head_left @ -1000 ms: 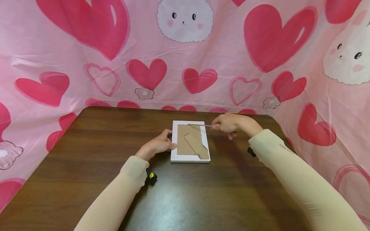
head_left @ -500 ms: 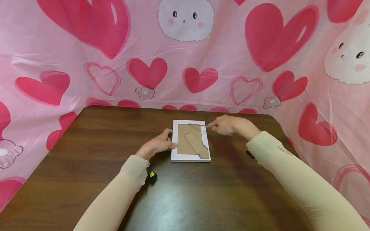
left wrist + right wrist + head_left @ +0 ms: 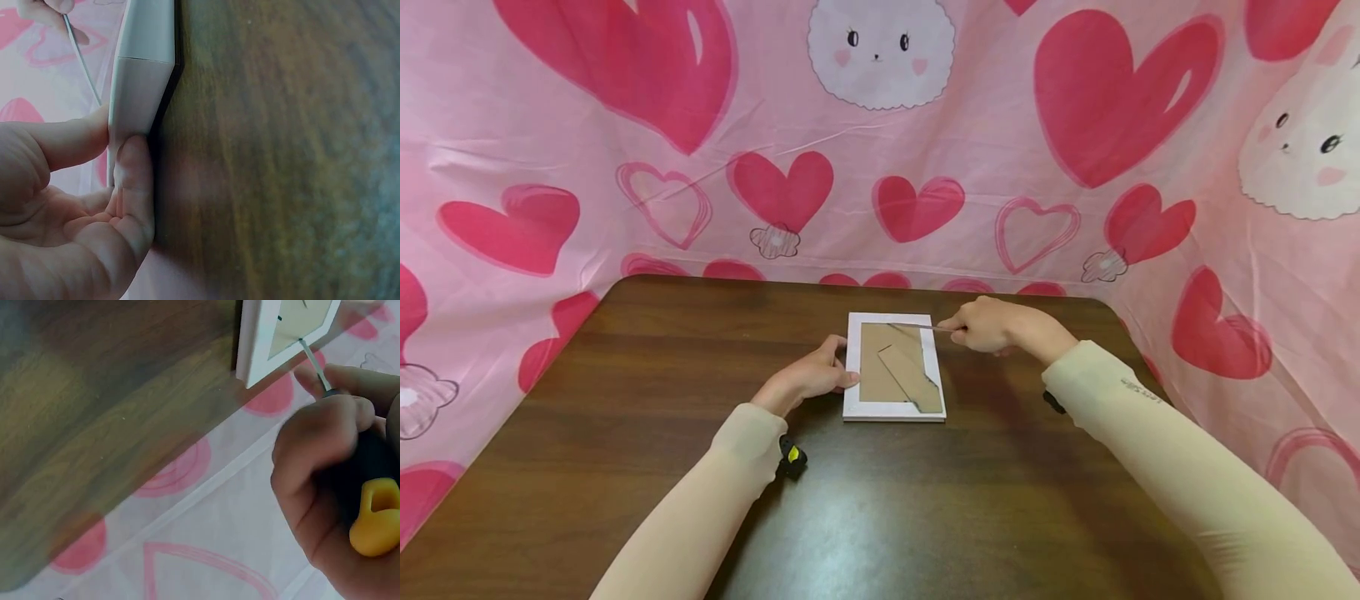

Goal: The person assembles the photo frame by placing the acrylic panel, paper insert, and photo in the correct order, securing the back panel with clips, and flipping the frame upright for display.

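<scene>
A white picture frame [image 3: 880, 410] lies back-side up on the table, its brown backing board [image 3: 874, 385] and angled stand flap [image 3: 901, 358] showing. My left hand [image 3: 811, 375] grips the frame's left edge. In the left wrist view the thumb presses on the upper face, and curled fingers [image 3: 134, 181] brace the side near the tabletop. My right hand [image 3: 991, 325] holds a screwdriver [image 3: 317, 370] with a black and yellow handle, fingers wrapped round it. Its thin metal shaft crosses the frame's right border, the tip at the far edge of the backing board.
The dark wooden table [image 3: 640, 417] extends around the frame on every side. Pink cloth [image 3: 850, 200] printed with hearts and rabbit faces hangs behind the table and along both sides.
My right hand has shifted slightly toward the frame, and its fingers have closed further round the screwdriver. The tip stays near the board's far edge. Left hand and frame stay put.
</scene>
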A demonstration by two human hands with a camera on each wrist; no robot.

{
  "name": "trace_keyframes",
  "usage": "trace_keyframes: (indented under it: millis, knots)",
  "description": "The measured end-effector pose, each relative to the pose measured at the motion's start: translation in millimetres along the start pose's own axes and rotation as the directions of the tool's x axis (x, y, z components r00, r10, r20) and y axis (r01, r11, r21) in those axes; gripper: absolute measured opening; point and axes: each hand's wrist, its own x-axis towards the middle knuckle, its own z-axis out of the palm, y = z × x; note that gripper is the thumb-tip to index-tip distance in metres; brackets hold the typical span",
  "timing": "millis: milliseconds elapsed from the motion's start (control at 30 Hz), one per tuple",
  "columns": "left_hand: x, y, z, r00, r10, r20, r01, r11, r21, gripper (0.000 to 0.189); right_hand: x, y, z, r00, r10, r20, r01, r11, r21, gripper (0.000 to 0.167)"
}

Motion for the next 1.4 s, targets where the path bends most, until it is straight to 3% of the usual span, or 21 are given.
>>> trace_keyframes:
  millis: [167,300,500,800,1133,1400]
  knots:
    - [0.4,0.6,1.6,1.000,-0.002,0.005,0.002,1.000,-0.008,0.069,0.2,4.1,0.7,0.995,0.033,0.094,-0.043,0.993,0.114,0.052]
    - [1.8,0.4,1.7,1.000,0.009,0.007,-0.008,1.000,-0.006,0.070,1.9,0.3,3.9,0.990,0.061,0.126,-0.078,0.988,0.135,0.057]
    - [3.5,-1.2,0.0,1.000,0.013,0.012,-0.013,1.000,0.004,0.069,4.2,-8.0,17.4,0.996,0.081,0.027,-0.082,0.995,0.057,0.059]
    - [3.3,-3.5,-1.6,1.000,0.007,0.006,-0.007,1.000,0.015,0.069,5.8,-17.4,39.7,0.994,0.041,-0.098,-0.052,0.993,-0.104,0.059]
    - [3.7,-3.5,-3.0,1.000,-0.007,0.014,0.007,1.000,0.022,0.070,5.0,-27.0,57.0,0.985,0.088,-0.148,-0.117,0.973,-0.198,0.061]
    - [3.1,-3.2,-0.6,1.000,-0.017,0.015,0.017,1.000,0.022,0.068,2.0,-27.1,70.0,0.978,0.028,-0.209,-0.081,0.966,-0.247,0.058]
